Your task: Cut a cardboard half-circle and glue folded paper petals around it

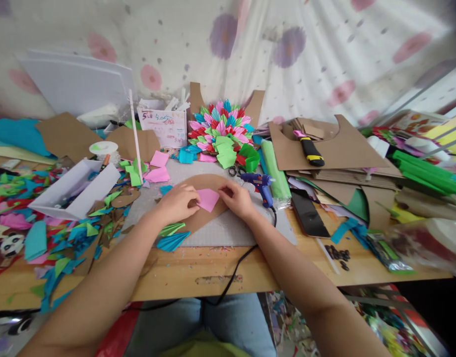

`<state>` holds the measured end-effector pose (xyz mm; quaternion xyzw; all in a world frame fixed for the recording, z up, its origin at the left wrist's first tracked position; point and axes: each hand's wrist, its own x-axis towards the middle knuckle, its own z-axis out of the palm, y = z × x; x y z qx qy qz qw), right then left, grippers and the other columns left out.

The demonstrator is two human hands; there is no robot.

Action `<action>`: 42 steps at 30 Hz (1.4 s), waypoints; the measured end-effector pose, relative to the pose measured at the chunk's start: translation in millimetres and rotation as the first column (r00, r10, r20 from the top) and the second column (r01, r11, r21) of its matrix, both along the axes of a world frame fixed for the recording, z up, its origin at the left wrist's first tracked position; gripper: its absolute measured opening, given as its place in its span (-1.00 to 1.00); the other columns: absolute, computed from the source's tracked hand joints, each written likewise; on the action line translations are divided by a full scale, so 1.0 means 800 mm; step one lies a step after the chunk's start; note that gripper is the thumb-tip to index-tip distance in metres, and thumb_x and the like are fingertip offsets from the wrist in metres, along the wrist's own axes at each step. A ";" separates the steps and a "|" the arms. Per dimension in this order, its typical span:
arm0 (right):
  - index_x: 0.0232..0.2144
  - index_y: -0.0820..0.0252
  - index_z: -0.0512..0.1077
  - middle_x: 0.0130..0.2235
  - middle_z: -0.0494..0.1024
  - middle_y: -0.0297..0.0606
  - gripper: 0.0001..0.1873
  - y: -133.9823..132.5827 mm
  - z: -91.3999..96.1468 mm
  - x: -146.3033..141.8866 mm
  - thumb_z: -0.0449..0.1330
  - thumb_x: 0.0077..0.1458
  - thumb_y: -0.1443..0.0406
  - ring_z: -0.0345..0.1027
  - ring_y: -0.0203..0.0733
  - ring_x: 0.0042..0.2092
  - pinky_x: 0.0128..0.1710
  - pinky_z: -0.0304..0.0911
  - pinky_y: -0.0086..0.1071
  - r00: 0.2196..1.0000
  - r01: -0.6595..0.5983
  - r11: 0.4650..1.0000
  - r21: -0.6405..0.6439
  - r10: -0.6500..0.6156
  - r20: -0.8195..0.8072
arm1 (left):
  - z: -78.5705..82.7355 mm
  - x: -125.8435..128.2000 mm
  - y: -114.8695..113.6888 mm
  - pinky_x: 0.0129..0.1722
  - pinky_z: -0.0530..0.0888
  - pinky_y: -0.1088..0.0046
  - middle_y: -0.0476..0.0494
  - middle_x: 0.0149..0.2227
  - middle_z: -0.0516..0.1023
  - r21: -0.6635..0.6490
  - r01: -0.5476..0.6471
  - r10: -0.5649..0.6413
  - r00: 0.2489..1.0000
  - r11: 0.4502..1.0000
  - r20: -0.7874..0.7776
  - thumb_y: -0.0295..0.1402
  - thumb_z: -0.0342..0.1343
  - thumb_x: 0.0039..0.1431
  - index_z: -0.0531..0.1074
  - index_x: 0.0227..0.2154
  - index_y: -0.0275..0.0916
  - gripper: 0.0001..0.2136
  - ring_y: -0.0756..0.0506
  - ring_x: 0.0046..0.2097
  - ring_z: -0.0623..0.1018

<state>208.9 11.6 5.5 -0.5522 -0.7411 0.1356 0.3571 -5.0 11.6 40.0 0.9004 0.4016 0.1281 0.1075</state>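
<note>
A small piece of pink crepe paper [208, 200] is stretched between my two hands over a brown cardboard piece [209, 182] with a curved edge. My left hand [180, 202] pinches its left side, and my right hand [235, 198] pinches its upper right corner. Folded blue crepe paper [173, 242] and a green folded piece [171, 228] lie at the cardboard's lower left, below my left hand. The cardboard rests on a grey mat [276, 230]. Just right of my right hand is a blue glue gun [263, 188] with a black cord.
A colourful paper petal cluster [221, 124] stands at the back. Paper scraps [64, 248] and a white box [77, 191] cover the left. On the right are a phone [308, 213], a utility knife [311, 151] on cardboard sheets [347, 144], and dark beads [338, 254].
</note>
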 end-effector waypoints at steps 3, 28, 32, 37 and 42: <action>-0.40 0.16 0.47 -0.30 0.45 -0.21 -0.85 -0.013 0.014 -0.008 0.09 0.08 0.30 0.26 -0.16 -0.20 -0.17 0.16 -0.32 0.987 -0.027 0.990 0.137 0.005 0.158 | -0.001 -0.004 0.001 -0.22 0.34 0.38 -0.06 -0.33 0.48 -0.007 -0.033 0.034 0.999 0.999 0.008 -0.39 0.05 0.04 0.47 -0.38 -0.20 -0.89 -0.08 -0.25 0.44; -0.26 0.15 0.42 -0.27 0.52 -0.24 -0.85 -0.015 0.018 -0.030 0.11 0.09 0.37 0.24 -0.13 -0.15 -0.20 0.15 -0.34 0.907 -0.159 0.985 -0.071 0.174 0.384 | -0.016 0.009 0.008 -0.22 0.31 0.33 -0.10 -0.37 0.45 0.099 -0.088 0.091 0.996 0.991 -0.024 -0.41 0.05 0.06 0.40 -0.45 -0.22 -0.94 -0.13 -0.25 0.40; -0.27 0.17 0.43 -0.25 0.52 -0.21 -0.84 -0.007 0.014 -0.027 0.08 0.11 0.37 0.23 -0.13 -0.16 -0.18 0.15 -0.33 0.900 -0.157 0.987 -0.035 0.157 0.407 | -0.018 0.011 0.011 -0.26 0.30 0.35 -0.07 -0.39 0.47 0.087 -0.097 0.096 0.995 0.991 0.017 -0.46 0.05 0.05 0.38 -0.43 -0.21 -0.96 -0.11 -0.29 0.40; -0.29 0.13 0.47 -0.25 0.50 -0.23 -0.84 -0.005 0.013 -0.024 0.08 0.12 0.35 0.21 -0.14 -0.15 -0.15 0.14 -0.33 0.905 -0.189 0.981 -0.033 0.187 0.381 | -0.018 0.012 0.013 -0.23 0.30 0.33 -0.08 -0.39 0.48 0.109 -0.089 0.089 0.996 0.990 0.009 -0.37 0.09 0.06 0.42 -0.43 -0.20 -0.95 -0.12 -0.27 0.39; -0.31 0.13 0.49 -0.23 0.49 -0.23 -0.86 -0.008 0.019 -0.020 0.13 0.11 0.29 0.20 -0.15 -0.14 -0.16 0.14 -0.34 0.892 -0.224 0.973 -0.049 0.225 0.392 | -0.016 0.013 0.013 -0.19 0.30 0.32 -0.08 -0.39 0.49 0.093 -0.116 0.118 0.993 0.989 -0.013 -0.41 0.07 0.06 0.46 -0.45 -0.20 -0.93 -0.12 -0.25 0.40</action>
